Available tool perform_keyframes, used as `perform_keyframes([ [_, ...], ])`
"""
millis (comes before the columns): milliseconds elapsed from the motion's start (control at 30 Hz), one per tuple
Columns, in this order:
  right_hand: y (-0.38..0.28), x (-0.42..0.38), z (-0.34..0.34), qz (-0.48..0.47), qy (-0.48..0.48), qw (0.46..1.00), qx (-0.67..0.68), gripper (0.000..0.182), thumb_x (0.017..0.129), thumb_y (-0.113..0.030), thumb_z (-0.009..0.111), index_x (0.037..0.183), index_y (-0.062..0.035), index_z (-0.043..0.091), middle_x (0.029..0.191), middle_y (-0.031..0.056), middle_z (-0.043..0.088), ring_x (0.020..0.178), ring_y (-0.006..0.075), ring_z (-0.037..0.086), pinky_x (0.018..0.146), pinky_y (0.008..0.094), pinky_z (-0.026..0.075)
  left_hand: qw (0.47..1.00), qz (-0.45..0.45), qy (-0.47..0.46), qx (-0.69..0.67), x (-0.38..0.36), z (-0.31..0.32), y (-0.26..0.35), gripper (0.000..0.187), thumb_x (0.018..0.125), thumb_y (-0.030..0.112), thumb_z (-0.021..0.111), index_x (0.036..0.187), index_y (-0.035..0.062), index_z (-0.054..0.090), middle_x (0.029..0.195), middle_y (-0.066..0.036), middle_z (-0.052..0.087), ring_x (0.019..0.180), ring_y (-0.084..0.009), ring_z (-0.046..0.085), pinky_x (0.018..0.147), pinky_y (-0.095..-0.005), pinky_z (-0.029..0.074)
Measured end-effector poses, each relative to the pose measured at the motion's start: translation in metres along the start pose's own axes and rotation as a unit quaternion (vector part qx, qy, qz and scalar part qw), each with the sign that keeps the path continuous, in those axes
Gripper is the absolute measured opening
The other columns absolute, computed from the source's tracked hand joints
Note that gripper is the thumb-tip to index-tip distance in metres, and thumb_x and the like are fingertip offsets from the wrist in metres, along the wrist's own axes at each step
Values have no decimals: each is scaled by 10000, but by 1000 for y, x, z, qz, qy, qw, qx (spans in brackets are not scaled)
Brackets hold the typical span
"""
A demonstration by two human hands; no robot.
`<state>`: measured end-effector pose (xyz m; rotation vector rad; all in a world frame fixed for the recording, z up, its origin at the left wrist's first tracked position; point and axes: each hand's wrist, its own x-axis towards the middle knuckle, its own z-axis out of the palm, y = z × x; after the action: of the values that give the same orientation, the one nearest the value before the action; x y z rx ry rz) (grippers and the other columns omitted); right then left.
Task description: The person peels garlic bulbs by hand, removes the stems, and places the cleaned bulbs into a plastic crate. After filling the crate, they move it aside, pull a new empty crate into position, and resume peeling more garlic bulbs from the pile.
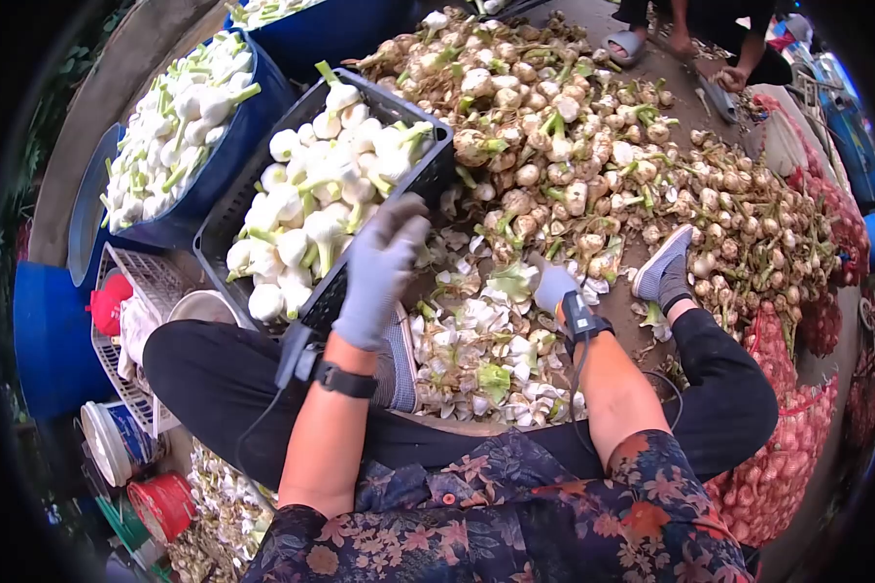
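My left hand [381, 277], in a pale glove, is raised by the right side of a dark plastic crate [323, 291] heaped with cleaned white garlic bulbs [306, 199]. Its fingers are slightly blurred but look apart, with nothing seen between them. Low over the ground, my right hand [556, 288], also gloved, is at the edge of a large pile of untrimmed garlic [574, 146], beside loose peels and leaves [496, 355]. Its fingertips are hard to make out, and I cannot see whether it holds anything.
Blue tubs [262, 92] of white garlic stand at the upper left, with a white rack [146, 282] and buckets [160, 505] below them. Red net sacks [773, 466] of bulbs lie at the right. Another person's hand [731, 78] shows at the top right.
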<state>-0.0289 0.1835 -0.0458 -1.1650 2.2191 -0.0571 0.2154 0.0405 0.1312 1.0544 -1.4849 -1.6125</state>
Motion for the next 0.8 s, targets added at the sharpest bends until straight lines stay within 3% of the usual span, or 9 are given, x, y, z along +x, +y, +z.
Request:
perform_keyframes([
  [100, 23, 4, 46, -35, 26, 994, 104, 315, 879, -226, 592, 1169, -110, 624, 1025, 216, 666, 976, 379, 632, 828, 427, 500, 988, -138, -60, -23, -8, 7, -72, 293, 898, 127, 658, 1156, -5, 620, 989, -26, 660, 863, -82, 590, 768, -231, 485],
  [233, -57, -53, -41, -25, 2, 988, 153, 398, 843, -179, 642, 1233, -121, 594, 1045, 208, 670, 1005, 366, 635, 845, 386, 494, 975, -155, -151, 42, -19, 30, -103, 584, 809, 215, 770, 1291, -9, 530, 1099, -109, 639, 958, -139, 599, 851, -273, 496],
  [300, -86, -70, -60, -161, 38, 978, 123, 552, 810, -132, 635, 1343, -154, 496, 1064, 246, 639, 958, 408, 624, 827, 443, 503, 985, -51, -163, 4, -22, 46, -103, 689, 767, 173, 805, 1338, -16, 469, 1208, -116, 579, 1012, -156, 589, 880, -275, 494],
  [367, -95, -79, -63, -342, 160, 908, 181, 596, 818, -2, 544, 1393, -96, 422, 1122, 262, 617, 895, 341, 661, 793, 388, 525, 968, -123, -170, -136, -20, 42, -81, 658, 799, 140, 777, 1347, 8, 439, 1161, -111, 588, 954, -137, 617, 819, -260, 521],
  [433, -93, -96, -84, -164, -19, 803, 573, 604, 797, 106, 439, 1387, -19, 400, 1122, 259, 605, 839, 205, 664, 704, 313, 545, 941, -164, -157, -251, -19, 32, -58, 602, 792, 71, 764, 1316, 16, 472, 1098, -83, 611, 934, -126, 620, 810, -248, 524],
  [467, -111, -119, -109, -64, 17, 744, 665, 537, 804, 117, 376, 1323, 10, 461, 1057, 212, 626, 732, 102, 629, 578, 233, 519, 949, -136, -154, -238, -20, 31, -48, 601, 789, 76, 769, 1313, 15, 480, 1097, -75, 613, 938, -123, 617, 821, -247, 519],
  [500, -105, -120, -110, -65, 20, 744, 665, 537, 804, 117, 376, 1323, 10, 461, 1057, 212, 626, 732, 102, 629, 578, 233, 519, 956, -111, -153, -223, -24, 31, -40, 600, 786, 81, 775, 1309, 13, 487, 1097, -66, 615, 941, -120, 614, 832, -246, 514],
  [600, -104, -129, -121, -90, -87, 886, 447, 292, 883, -11, 446, 1129, 15, 600, 790, 112, 662, 499, 114, 574, 469, 227, 462, 961, -38, -268, -49, -40, 37, -17, 594, 784, 51, 764, 1315, 29, 497, 1173, -57, 604, 1008, -112, 594, 871, -268, 507],
  [800, -104, -134, -113, -113, -82, 833, 536, 231, 949, -158, 498, 1039, 28, 604, 684, 96, 631, 524, 123, 566, 493, 246, 460, 967, -53, -238, -68, -45, 38, -11, 597, 784, -45, 730, 1326, -9, 480, 1201, -61, 594, 1030, -126, 598, 893, -266, 501],
])
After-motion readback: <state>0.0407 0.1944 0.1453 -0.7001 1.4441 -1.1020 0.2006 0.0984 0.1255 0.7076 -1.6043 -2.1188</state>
